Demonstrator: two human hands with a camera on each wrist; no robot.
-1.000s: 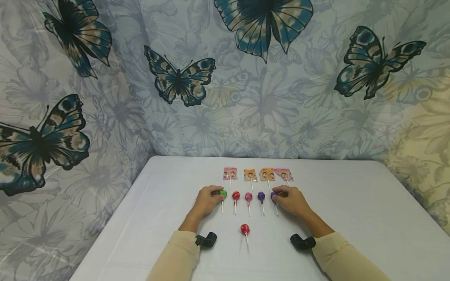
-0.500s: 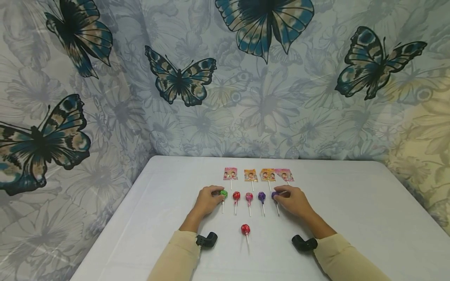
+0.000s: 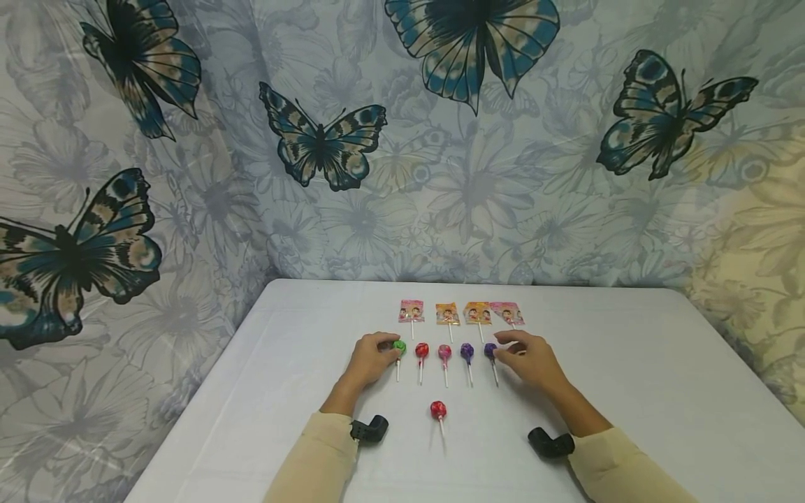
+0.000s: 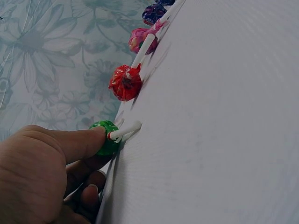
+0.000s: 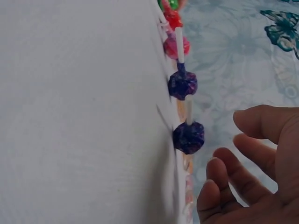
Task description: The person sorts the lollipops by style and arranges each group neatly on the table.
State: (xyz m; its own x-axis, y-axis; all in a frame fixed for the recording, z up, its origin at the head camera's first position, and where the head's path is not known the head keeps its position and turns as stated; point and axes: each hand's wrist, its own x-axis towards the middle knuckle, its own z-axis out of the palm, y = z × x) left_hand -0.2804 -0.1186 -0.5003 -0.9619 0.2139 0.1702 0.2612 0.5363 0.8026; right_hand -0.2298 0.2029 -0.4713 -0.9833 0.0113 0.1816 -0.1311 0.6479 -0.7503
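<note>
My left hand [image 3: 371, 359] pinches the head of a green lollipop [image 4: 106, 137] between thumb and fingers, at the left end of a row on the table. Beside it in that row lie a red lollipop [image 3: 422, 350], a pink lollipop [image 3: 444, 352] and a purple lollipop [image 3: 467, 351]. At the right end lies another purple lollipop [image 5: 189, 137]. My right hand [image 3: 530, 358] is just right of it, its fingers apart from the candy and holding nothing, as the right wrist view shows.
Behind the row lie several flat wrapped lollipops, among them a pink packet [image 3: 411, 311] and an orange packet [image 3: 448, 314]. Nearer me a single red lollipop [image 3: 438, 411] lies on the white table [image 3: 302, 307]. A butterfly-patterned cloth [image 3: 365, 230] hangs behind the table.
My right hand has let go of the end purple lollipop and moved slightly right, away from it. My left hand stays on the green lollipop.
</note>
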